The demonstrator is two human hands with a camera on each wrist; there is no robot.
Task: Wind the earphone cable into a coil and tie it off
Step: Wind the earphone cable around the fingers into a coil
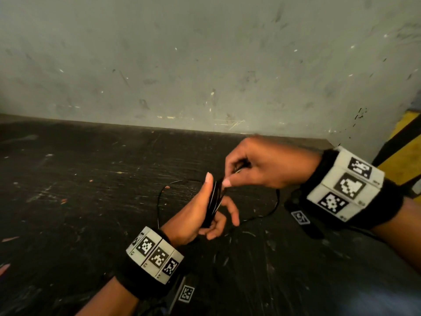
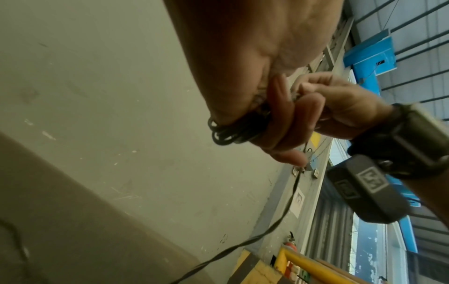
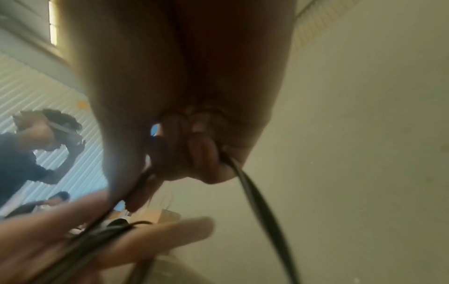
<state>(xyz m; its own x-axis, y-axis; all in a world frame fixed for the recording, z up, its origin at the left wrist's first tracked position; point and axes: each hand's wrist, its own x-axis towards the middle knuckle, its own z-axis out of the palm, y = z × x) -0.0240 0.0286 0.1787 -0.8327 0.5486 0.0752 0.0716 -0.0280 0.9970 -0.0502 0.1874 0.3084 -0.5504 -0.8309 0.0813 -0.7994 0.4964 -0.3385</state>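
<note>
A black earphone cable coil [image 1: 214, 201] is wound into several loops and held upright in my left hand [image 1: 200, 215], whose thumb and fingers curl round it above the dark table [image 1: 79, 179]. My right hand [image 1: 262, 165] is just above and to the right, pinching the cable's end [image 1: 239, 168] at the top of the coil. A loose loop of cable [image 1: 273, 206] hangs down to the table on the right, and another arcs out to the left. In the left wrist view the coil [image 2: 230, 132] bulges out below my left hand's fingers [image 2: 286, 119]. The right wrist view shows the cable [image 3: 257, 201] running from my curled fingers.
A scuffed grey wall [image 1: 205, 65] rises right behind the table. A yellow and black striped barrier [image 1: 403, 151] stands at the far right. Small specks of debris [image 1: 63, 200] lie on the table's left part. Other people [image 3: 36, 153] appear in the background of the right wrist view.
</note>
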